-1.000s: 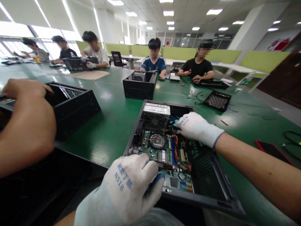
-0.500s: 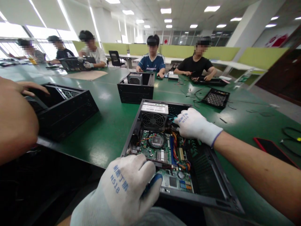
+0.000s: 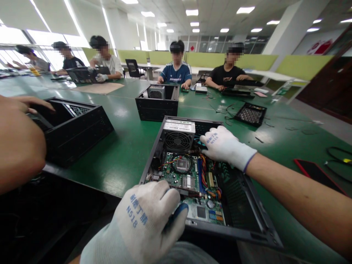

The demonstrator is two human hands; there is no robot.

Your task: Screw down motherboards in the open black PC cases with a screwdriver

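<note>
An open black computer case point(image 3: 247, 236) lies in front of me with a green motherboard point(image 3: 172, 174) inside it. At its near left edge, my left hand point(image 3: 150, 220), in a white glove with blue print, is closed around the rim. My right hand point(image 3: 222, 145), gloved the same way, reaches into the far right part, beside the power supply point(image 3: 178, 139). Its fingers are curled, and the tips are hidden among dark parts and cables, so what they hold cannot be made out. Coloured wires point(image 3: 203, 168) run along the board's right side.
Another person's bare arm point(image 3: 23, 146) reaches into a black case point(image 3: 79, 128) on my left. A further case point(image 3: 156, 108) stands ahead on the green table point(image 3: 121, 146). To the right lie a black tray point(image 3: 250, 113), a red-edged dark object point(image 3: 316, 172) and cables point(image 3: 339, 154). Several co-workers sit opposite.
My view has shifted slightly to the right. Both my hands stay at nearly the same places on the case. Across the table, the right-hand co-worker's hands and dark part have moved.
</note>
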